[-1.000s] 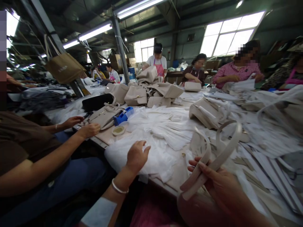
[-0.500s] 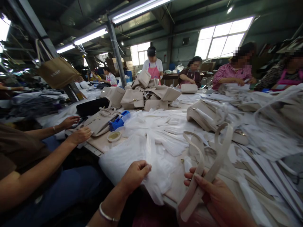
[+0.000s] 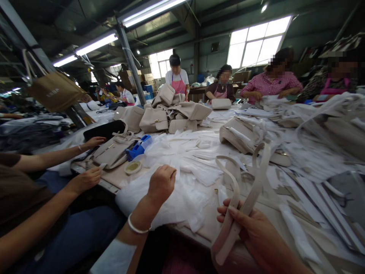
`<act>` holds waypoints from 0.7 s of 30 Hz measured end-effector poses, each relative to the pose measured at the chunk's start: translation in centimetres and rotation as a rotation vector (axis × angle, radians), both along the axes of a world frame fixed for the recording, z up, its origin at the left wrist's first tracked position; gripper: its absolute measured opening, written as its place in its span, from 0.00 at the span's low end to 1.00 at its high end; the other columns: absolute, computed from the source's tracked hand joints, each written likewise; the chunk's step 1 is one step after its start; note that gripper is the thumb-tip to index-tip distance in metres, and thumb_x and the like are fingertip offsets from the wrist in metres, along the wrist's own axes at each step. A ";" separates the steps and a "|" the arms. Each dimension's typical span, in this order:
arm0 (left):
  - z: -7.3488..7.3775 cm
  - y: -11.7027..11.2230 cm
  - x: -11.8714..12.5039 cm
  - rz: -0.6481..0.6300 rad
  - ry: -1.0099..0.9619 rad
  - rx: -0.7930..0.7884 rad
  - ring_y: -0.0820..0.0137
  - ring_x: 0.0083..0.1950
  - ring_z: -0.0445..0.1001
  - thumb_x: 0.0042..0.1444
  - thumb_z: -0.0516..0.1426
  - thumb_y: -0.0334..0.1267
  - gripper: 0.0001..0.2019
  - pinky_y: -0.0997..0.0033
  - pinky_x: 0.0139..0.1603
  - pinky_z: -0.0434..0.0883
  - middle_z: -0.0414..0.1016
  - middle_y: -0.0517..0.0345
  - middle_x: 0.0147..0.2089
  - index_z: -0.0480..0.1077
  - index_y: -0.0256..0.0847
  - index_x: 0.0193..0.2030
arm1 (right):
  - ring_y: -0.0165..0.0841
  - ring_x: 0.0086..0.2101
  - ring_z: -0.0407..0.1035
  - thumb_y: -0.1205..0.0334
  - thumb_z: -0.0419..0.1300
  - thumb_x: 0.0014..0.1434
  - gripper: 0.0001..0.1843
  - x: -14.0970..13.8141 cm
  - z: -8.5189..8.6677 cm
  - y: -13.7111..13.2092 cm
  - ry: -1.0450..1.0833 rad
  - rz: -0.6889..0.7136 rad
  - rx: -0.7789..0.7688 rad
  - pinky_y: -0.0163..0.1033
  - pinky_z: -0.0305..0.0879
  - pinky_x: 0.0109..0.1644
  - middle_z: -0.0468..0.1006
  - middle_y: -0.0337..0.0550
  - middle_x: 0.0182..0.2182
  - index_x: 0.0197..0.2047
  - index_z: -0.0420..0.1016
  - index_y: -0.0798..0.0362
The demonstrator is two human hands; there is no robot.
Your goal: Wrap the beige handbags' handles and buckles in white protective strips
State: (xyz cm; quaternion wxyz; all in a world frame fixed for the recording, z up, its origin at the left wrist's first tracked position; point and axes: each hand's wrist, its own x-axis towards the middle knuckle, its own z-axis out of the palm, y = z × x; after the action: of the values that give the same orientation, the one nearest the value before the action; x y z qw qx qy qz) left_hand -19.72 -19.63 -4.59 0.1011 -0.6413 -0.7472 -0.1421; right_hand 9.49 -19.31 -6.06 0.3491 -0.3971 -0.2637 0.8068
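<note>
My right hand [image 3: 255, 234] grips a looped cream bag strap [image 3: 252, 190] whose two ends run down through my fingers while the loop rises over the table. My left hand [image 3: 161, 184], with a bangle at the wrist, is closed on a thin white wrapping sheet [image 3: 182, 190] from the heap at the table's near edge. Cream handbags [image 3: 155, 120] lie piled further back on the table.
A seated person at my left has both hands [image 3: 85, 179] by a cream bag [image 3: 114, 152], a blue tape dispenser [image 3: 137, 149] and a small round dish [image 3: 132, 167]. Cut strips [image 3: 313, 194] cover the right side. Several workers stand or sit at the far edge.
My left hand went from lying open on the white sheets to pinching one and lifting it slightly. The strap in my right hand has barely shifted. The neighbour's near hand drew back.
</note>
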 end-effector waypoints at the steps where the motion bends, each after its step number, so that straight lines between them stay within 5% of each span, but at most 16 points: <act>1: 0.0 1.9 0.6 -0.102 -0.031 -0.036 0.64 0.51 0.73 0.68 0.48 0.37 0.13 0.67 0.55 0.67 0.76 0.50 0.46 0.75 0.40 0.45 | 0.40 0.36 0.79 0.58 0.73 0.51 0.20 -0.1 0.0 0.0 -0.003 0.000 0.000 0.41 0.74 0.40 0.85 0.51 0.37 0.44 0.76 0.57; 6: -2.1 12.6 2.7 -0.244 -0.043 -0.245 0.66 0.49 0.75 0.66 0.54 0.39 0.11 0.70 0.52 0.70 0.76 0.51 0.47 0.78 0.42 0.45 | 0.39 0.35 0.79 0.57 0.73 0.53 0.21 -0.2 -0.1 0.1 -0.006 0.007 -0.016 0.41 0.74 0.42 0.84 0.52 0.38 0.47 0.76 0.57; 10: -4.4 18.2 3.8 -0.198 0.010 -0.343 0.61 0.55 0.73 0.63 0.58 0.42 0.13 0.56 0.55 0.71 0.73 0.48 0.54 0.74 0.38 0.51 | 0.38 0.34 0.79 0.56 0.73 0.51 0.21 -0.3 -0.1 0.2 0.001 0.004 -0.031 0.41 0.73 0.40 0.84 0.50 0.36 0.46 0.77 0.56; 15: -6.0 19.9 4.5 -0.182 0.077 -0.434 0.61 0.54 0.73 0.64 0.58 0.42 0.16 0.51 0.55 0.72 0.72 0.48 0.56 0.70 0.36 0.54 | 0.38 0.33 0.78 0.54 0.74 0.49 0.22 -0.2 0.2 0.3 0.007 0.022 -0.024 0.41 0.73 0.40 0.84 0.51 0.34 0.43 0.77 0.57; 21: -5.5 18.0 3.1 -0.273 0.103 -0.438 0.62 0.53 0.73 0.64 0.57 0.42 0.13 0.53 0.55 0.71 0.74 0.49 0.54 0.73 0.37 0.50 | 0.38 0.33 0.78 0.54 0.74 0.49 0.21 -0.1 0.0 0.3 0.053 0.022 -0.018 0.41 0.71 0.38 0.84 0.50 0.34 0.42 0.77 0.56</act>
State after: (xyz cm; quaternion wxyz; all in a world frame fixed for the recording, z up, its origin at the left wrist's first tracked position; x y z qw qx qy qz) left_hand -16.64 -1.61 -10.07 -0.0225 -0.7492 -0.6605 0.0437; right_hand 9.38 -19.05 -6.08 0.3434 -0.3757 -0.2518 0.8231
